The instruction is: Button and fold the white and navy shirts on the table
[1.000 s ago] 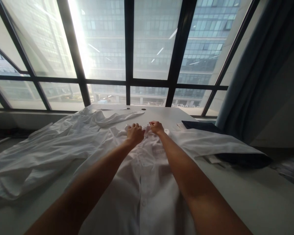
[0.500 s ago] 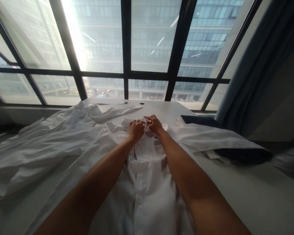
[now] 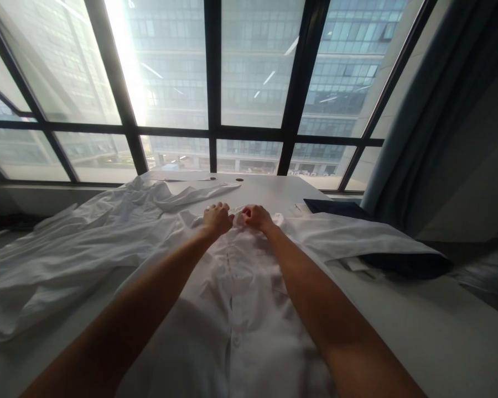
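A white button-up shirt lies face up along the white table, its collar at the far end. My left hand is closed on the left side of the collar. My right hand is closed on the right side of the collar, a little apart from the left. The button placket runs down between my forearms. One sleeve stretches out to the right.
A second white garment lies crumpled on the left of the table. A dark folded cloth lies on the right, partly under the sleeve. Large windows stand behind the table; a blue curtain hangs at the right.
My hands have drawn slightly apart at the collar, both now fisted on it. The view has tilted a little.
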Motion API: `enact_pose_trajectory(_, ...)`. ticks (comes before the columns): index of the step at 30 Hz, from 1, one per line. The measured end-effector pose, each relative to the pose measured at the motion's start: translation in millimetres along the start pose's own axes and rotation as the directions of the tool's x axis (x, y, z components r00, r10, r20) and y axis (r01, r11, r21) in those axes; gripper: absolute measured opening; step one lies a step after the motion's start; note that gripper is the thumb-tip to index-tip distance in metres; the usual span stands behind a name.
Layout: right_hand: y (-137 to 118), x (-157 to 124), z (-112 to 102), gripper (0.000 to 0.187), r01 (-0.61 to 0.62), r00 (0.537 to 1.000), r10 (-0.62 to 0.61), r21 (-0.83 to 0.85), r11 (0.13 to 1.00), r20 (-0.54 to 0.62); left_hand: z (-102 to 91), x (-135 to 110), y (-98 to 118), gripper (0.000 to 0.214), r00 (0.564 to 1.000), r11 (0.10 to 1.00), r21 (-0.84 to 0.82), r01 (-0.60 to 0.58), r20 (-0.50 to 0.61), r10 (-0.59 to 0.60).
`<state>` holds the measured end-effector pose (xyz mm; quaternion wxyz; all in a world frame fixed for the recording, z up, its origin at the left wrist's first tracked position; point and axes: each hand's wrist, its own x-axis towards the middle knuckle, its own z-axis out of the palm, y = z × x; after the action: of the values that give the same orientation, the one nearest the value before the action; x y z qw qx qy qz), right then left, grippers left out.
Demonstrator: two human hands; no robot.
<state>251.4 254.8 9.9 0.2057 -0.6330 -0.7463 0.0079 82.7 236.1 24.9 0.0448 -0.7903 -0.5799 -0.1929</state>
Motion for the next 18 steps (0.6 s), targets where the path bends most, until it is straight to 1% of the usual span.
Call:
enact_pose_trajectory(2, -4, -3, 0, 0.038, 0.061, 0.986, -0.055, -0.033, 0.998, 0.157, -3.8, -4, -21, 0.046, 0.989, 0.998, 0.039, -0.043, 0.140, 0.037)
enact_pose_trajectory(3, -6, -5, 1, 0.047, 0.067, 0.977, -0.053, -0.062, 0.996, 0.207, -2.9, -6, -31, 0.051, 0.976, 0.997, 0.044, -0.070, 0.211, 0.059)
enact_pose_trajectory(5, -9, -5, 4, 0.063, 0.031, 0.963, 0.004, -0.127, 0.991, 0.268, 3.7, -8, -50, 0.061, 0.941, 0.995, 0.026, -0.091, 0.331, 0.077)
enact_pose_trajectory(7, -10, -3, 9, 0.072, -0.030, 0.943, 0.081, -0.160, 0.987, 0.322, 14.3, -6, -61, 0.064, 0.913, 0.996, -0.007, -0.086, 0.401, 0.082)
enact_pose_trajectory(10, -8, 3, 18, 0.075, -0.113, 0.928, 0.162, -0.162, 0.980, 0.337, 30.4, 7, -67, 0.068, 0.902, 0.997, -0.030, -0.075, 0.424, 0.081)
enact_pose_trajectory(13, -8, 9, 22, 0.072, -0.122, 0.953, 0.167, -0.184, 0.975, 0.255, 37.8, 23, -64, 0.069, 0.906, 0.997, -0.020, -0.080, 0.416, 0.081)
enact_pose_trajectory(16, -15, 5, 16, 0.065, -0.098, 0.978, 0.143, -0.273, 0.957, 0.150, 32.5, 27, -59, 0.065, 0.920, 0.996, 0.030, -0.084, 0.387, 0.066)
enact_pose_trajectory(18, -22, -6, 9, 0.065, -0.127, 0.973, 0.176, -0.288, 0.949, 0.149, 24.2, 17, -57, 0.060, 0.941, 0.993, 0.060, -0.100, 0.331, 0.074)
